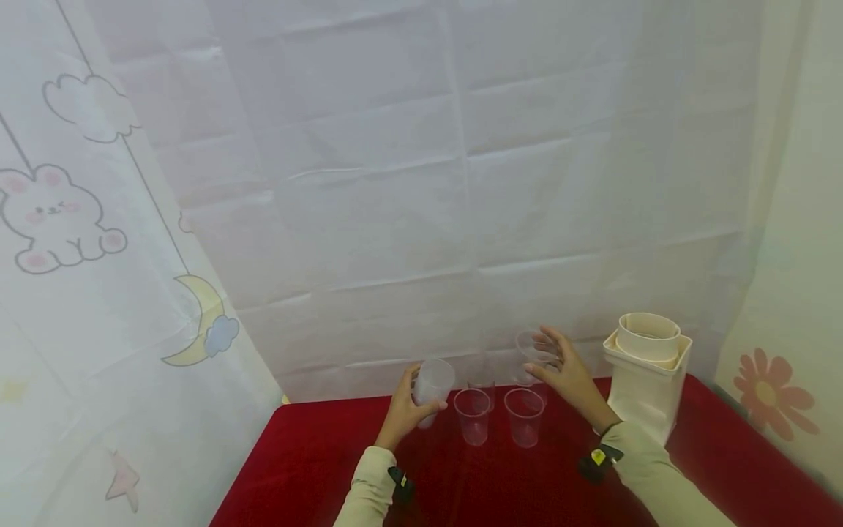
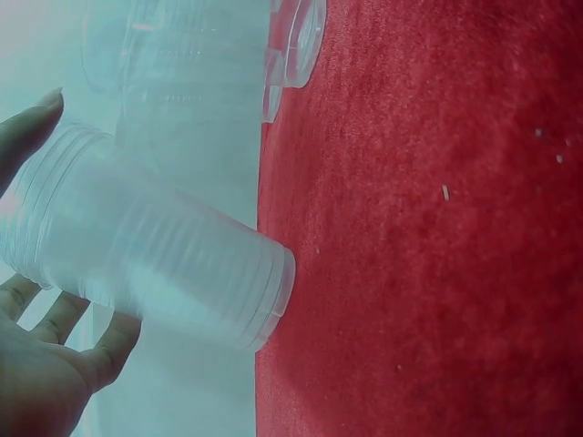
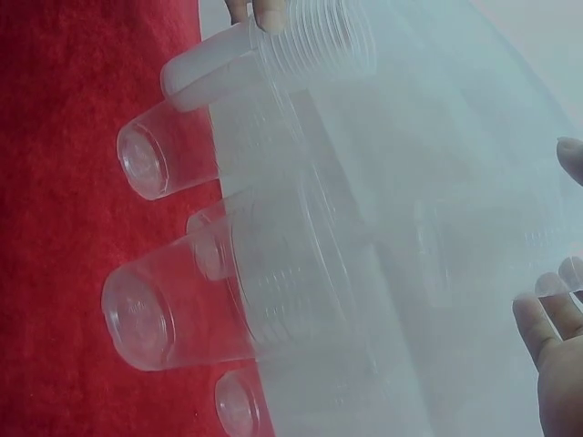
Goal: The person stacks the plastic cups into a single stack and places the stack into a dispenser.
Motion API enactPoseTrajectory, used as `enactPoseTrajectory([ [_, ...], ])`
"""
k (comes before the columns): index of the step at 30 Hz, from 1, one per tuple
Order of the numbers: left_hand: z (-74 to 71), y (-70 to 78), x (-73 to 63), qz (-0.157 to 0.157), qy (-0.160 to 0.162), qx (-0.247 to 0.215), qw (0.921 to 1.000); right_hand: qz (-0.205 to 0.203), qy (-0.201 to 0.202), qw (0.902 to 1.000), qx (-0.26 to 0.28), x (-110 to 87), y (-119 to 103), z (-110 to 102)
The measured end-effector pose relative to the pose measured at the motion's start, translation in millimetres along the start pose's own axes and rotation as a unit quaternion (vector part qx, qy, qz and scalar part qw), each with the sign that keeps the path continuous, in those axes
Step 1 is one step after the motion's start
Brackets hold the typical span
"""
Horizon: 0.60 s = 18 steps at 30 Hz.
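Observation:
My left hand (image 1: 403,416) grips a stack of nested clear plastic cups (image 1: 435,380), tilted, with the thumb on one side and fingers on the other. In the left wrist view the stack's (image 2: 182,237) closed ends point toward the red cloth. My right hand (image 1: 571,379) holds a clear plastic cup (image 1: 532,347) by its side, raised above the back cups; it shows only faintly in the right wrist view. Two clear cups, a left one (image 1: 473,421) and a right one (image 1: 525,421), stand upright in front, mouths up. Others behind them are partly hidden.
A cream plastic container (image 1: 645,395) with a round collar on top stands to the right, near my right forearm. The red cloth (image 1: 316,454) covers the table, whose back edge meets a white hanging sheet (image 1: 369,219). Printed curtains flank both sides.

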<state>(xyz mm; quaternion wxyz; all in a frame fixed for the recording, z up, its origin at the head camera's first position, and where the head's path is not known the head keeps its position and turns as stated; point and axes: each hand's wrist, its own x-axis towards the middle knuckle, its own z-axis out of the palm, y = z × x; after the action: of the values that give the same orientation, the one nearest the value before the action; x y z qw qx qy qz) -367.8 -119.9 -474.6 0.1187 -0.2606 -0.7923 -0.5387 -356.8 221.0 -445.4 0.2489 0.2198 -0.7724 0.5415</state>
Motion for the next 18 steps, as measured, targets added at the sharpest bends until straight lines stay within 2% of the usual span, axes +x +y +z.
enactPoseTrajectory([
  [13, 0.3, -2.9, -0.8, 0.013, 0.005, 0.001, 0.9999, 0.01, -0.011, 0.9994, 0.032, 1.7, -8, 5],
  [18, -0.6, -0.9, -2.2, 0.007, 0.006, 0.002, 1.0, 0.005, -0.012, 0.999, 0.043, 2.1, -10, 8],
])
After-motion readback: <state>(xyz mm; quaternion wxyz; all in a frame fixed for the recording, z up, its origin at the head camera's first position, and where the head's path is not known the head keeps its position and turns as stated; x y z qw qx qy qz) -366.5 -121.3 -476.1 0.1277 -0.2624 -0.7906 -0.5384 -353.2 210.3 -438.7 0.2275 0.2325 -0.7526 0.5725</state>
